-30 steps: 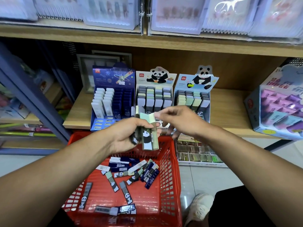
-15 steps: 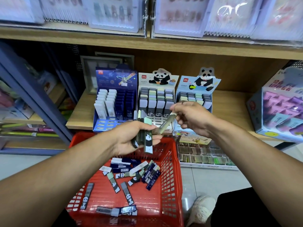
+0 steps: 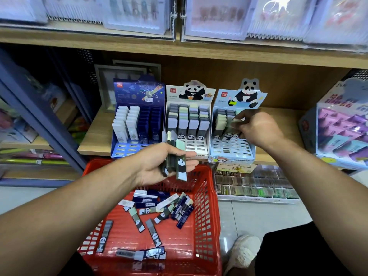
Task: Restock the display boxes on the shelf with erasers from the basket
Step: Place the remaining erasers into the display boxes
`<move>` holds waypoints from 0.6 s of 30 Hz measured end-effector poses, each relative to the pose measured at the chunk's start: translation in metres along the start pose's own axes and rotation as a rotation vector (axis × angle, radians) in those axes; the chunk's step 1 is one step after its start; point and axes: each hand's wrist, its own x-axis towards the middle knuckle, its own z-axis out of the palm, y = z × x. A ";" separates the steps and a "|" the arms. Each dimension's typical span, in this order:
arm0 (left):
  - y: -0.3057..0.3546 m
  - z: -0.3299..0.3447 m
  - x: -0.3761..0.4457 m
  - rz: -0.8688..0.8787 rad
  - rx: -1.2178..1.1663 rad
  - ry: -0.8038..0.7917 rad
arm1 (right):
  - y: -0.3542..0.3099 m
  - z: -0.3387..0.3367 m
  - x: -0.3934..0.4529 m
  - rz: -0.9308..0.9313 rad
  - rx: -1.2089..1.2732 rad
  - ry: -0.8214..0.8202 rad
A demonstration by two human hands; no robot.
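My left hand [image 3: 159, 166] grips a bundle of panda erasers [image 3: 176, 156] above the red basket [image 3: 207, 196], where loose erasers [image 3: 159, 208] lie. My right hand [image 3: 253, 126] pinches one eraser [image 3: 232, 124] over the right panda display box [image 3: 233, 144], hiding its rows; the middle box [image 3: 189, 124] and blue box [image 3: 137, 124] stand alongside.

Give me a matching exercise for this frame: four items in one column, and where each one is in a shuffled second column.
Items
1. left hand
2. right hand
3. dark blue display box
4. red basket

Places
A. on the shelf, leftmost of the three eraser boxes
B. at the rightmost panda display box, placing an eraser
C. below the shelf edge, with loose erasers inside
D. above the basket, holding a bunch of panda erasers

Pairs: 1-D, 2-B, 3-A, 4-C
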 end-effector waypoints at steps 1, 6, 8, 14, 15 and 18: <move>0.000 0.000 -0.001 -0.002 0.004 -0.008 | 0.001 0.000 0.003 0.004 -0.037 0.022; 0.000 0.001 -0.003 0.013 0.028 -0.014 | -0.003 -0.001 0.003 -0.002 -0.149 0.044; 0.000 0.001 -0.003 0.030 0.037 -0.007 | -0.005 -0.004 -0.002 -0.027 -0.241 0.072; 0.000 0.002 -0.002 0.050 0.062 0.020 | -0.007 -0.009 -0.003 -0.044 -0.359 0.090; 0.000 0.002 -0.002 0.057 0.060 0.024 | -0.007 -0.009 -0.002 -0.048 -0.368 0.070; 0.000 0.000 -0.001 0.076 0.054 0.044 | -0.004 -0.009 0.000 -0.054 -0.372 0.031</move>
